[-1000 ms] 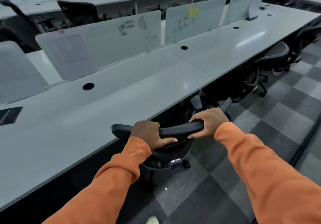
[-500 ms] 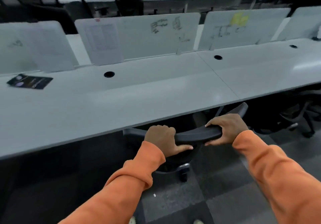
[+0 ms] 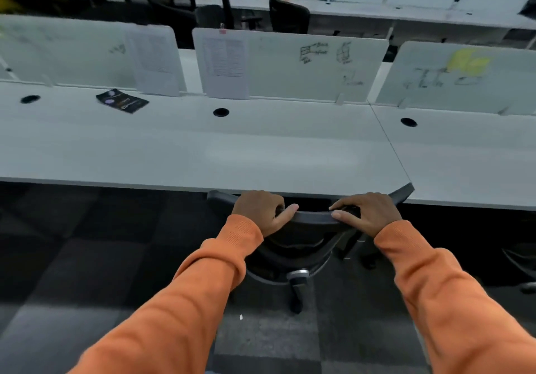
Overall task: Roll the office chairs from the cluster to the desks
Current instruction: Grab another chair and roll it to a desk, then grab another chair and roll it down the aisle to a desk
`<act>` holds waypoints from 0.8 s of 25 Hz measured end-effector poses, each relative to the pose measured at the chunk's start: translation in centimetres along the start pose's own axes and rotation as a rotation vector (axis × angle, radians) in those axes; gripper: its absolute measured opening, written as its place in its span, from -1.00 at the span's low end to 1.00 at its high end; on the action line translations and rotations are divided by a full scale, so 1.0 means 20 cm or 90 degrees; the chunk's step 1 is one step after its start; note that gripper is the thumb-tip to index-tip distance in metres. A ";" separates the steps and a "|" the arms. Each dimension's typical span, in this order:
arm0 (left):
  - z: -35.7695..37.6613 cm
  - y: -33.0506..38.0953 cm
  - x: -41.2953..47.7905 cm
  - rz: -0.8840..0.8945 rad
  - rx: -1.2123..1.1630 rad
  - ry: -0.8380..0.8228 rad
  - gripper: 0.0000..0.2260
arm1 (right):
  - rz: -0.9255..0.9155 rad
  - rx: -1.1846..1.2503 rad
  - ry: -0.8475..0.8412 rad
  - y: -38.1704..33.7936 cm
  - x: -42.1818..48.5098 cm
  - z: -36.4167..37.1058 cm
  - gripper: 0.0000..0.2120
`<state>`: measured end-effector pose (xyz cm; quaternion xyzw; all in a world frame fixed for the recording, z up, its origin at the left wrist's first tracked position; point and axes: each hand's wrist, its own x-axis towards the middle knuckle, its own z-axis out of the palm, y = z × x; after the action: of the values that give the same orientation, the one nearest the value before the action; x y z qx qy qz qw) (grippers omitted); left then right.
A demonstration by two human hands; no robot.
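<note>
The office chair is gripped along its backrest top by the left hand and right hand, nearly tucked under the surface; further chairs likely remain.

Black leaflet, printed sheet on divider panel w/ scribbles, yellow sticky note, grey carpet

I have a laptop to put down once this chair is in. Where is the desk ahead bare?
Bare: the desk from the cable hole forward to its near edge by the office chair, and right to the seam. Taken: the back left, where a black leaflet lies.
</note>
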<state>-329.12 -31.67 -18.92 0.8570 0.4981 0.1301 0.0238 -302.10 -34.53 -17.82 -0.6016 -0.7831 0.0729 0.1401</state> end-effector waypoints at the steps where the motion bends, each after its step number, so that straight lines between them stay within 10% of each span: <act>1: 0.00 0.00 0.00 -0.002 -0.005 0.005 -0.37 | 0.007 -0.001 -0.001 0.00 0.00 0.00 -0.25; 11: 0.00 -0.07 -0.06 -0.040 -0.166 0.093 -0.68 | 0.027 0.069 -0.003 -0.36 0.16 0.12 -0.81; 20: -0.15 -0.72 -0.50 -0.179 -0.172 0.249 -0.55 | -0.225 0.131 0.055 -1.30 0.52 0.48 -0.63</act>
<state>-346.65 -33.24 -20.49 0.7270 0.5855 0.3537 0.0591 -331.43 -30.95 -18.15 -0.4397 -0.8582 0.1007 0.2449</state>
